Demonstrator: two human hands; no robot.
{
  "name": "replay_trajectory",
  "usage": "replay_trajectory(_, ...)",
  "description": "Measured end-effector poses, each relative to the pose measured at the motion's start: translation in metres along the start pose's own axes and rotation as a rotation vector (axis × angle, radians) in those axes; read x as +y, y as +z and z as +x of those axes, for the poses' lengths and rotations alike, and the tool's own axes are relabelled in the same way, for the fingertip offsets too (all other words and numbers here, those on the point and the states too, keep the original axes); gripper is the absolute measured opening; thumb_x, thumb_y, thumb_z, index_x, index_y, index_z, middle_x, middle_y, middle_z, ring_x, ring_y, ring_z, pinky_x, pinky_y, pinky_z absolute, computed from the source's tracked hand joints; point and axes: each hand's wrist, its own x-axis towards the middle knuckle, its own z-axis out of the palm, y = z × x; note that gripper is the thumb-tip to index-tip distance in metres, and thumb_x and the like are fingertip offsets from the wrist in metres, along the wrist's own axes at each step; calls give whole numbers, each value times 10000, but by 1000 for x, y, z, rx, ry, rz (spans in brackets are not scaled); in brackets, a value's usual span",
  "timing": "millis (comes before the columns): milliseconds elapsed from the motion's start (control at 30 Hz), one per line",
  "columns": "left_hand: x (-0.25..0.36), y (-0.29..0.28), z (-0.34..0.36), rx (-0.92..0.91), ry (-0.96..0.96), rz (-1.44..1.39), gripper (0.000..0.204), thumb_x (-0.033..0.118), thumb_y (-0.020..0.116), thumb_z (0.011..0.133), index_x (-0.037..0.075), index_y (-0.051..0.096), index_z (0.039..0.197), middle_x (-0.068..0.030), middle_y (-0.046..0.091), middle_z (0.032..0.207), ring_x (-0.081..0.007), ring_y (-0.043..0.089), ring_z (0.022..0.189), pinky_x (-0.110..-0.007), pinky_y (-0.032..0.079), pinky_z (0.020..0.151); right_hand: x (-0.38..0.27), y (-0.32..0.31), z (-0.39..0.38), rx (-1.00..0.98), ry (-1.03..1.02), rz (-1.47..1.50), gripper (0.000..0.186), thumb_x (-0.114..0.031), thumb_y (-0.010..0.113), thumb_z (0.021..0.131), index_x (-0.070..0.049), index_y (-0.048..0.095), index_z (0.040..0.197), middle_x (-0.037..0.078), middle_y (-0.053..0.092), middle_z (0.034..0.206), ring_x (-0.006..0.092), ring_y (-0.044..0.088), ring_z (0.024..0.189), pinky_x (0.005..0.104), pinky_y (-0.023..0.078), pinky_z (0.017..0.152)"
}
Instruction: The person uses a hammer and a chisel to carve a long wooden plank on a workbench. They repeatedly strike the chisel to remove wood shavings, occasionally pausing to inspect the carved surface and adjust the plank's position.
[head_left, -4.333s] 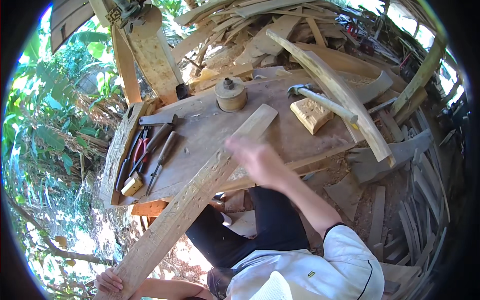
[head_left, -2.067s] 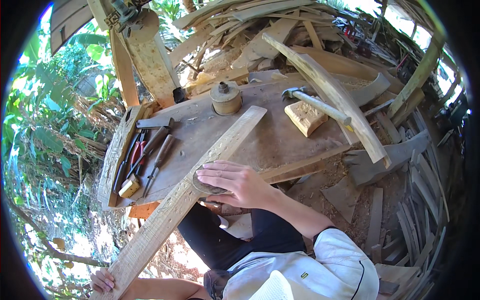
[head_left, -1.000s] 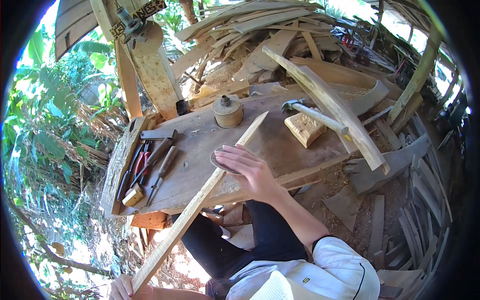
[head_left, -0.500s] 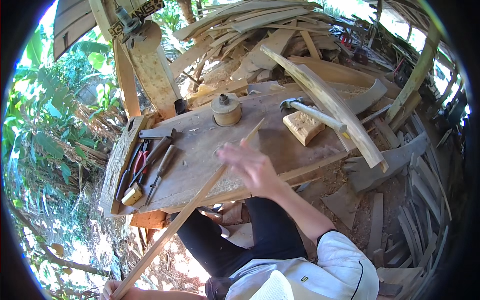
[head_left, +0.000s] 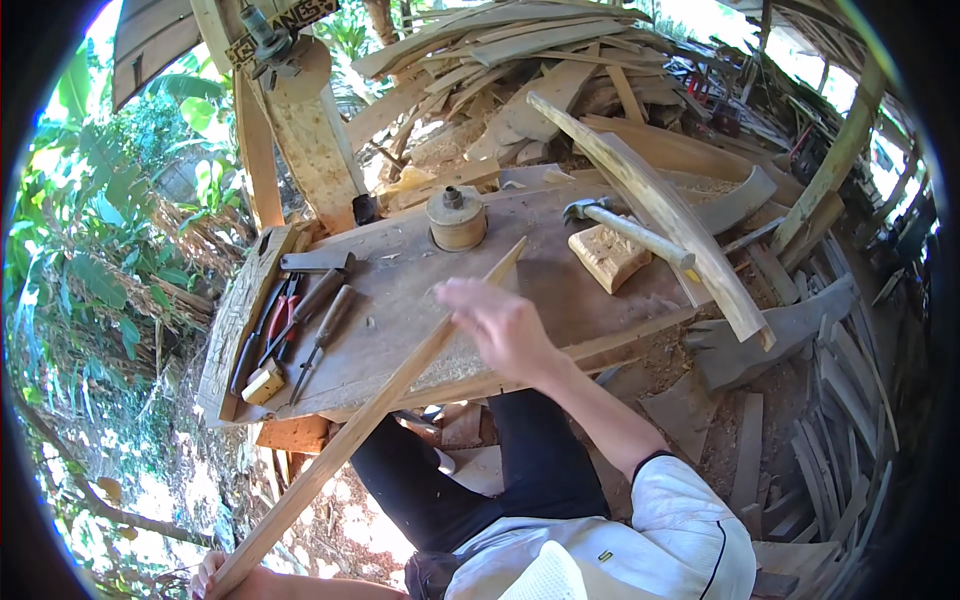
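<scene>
My left hand (head_left: 205, 577) grips the lower end of a long wooden board (head_left: 362, 428), held narrow side up, slanting from lower left to a workbench (head_left: 390, 295). My right hand (head_left: 490, 320), slightly blurred, is closed over the board above the bench; what lies under its fingers is hidden. To the left rest red-handled pliers (head_left: 287, 310), a wooden-handled tool (head_left: 332, 322) and a metal blade (head_left: 310, 261). Beyond stands a round wooden piece with a metal fitting (head_left: 456, 225). At right a hammer (head_left: 640, 233) lies on a carved wood block (head_left: 597, 262), beside a long branch-like timber (head_left: 660, 210).
A timber post (head_left: 318, 150) with a grinder-like tool (head_left: 270, 50) stands behind the bench. Piles of wood offcuts (head_left: 530, 60) fill the back and right (head_left: 830, 420). A leaning pole (head_left: 830, 160) stands at right, plants (head_left: 120, 260) at left. My legs are below the bench edge.
The board has turned from broad face up to narrow side up. My right hand has moved up along it; the round pad seen under its fingers earlier is now hidden.
</scene>
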Motion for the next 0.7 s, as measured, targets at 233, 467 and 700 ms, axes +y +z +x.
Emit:
replay_trajectory(233,2,-1,0,-28,-32,32,397,549,648,953,205,693,761,13,732,727,-124,711,662,-316,612,678,41,-13,-3,114,241,-52,278,-126,611,1003,-31,688,1253,152,706,1264,326,650,1222,429,534,1025)
replay_trajectory(467,22,-14,30,-284,-211,-271,485,511,571,1034,49,690,952,-63,727,921,-197,676,816,-281,530,772,3,-9,-17,117,263,-65,271,-159,561,1037,-26,694,1231,152,713,1240,340,636,1233,432,537,999)
replay_trajectory(700,8,-20,56,-332,-201,-193,505,517,552,1040,54,699,902,-79,740,964,-182,686,838,-282,567,782,0,-8,-5,130,303,-45,280,-186,547,1050,-43,700,1237,175,709,1234,349,654,1198,438,550,969)
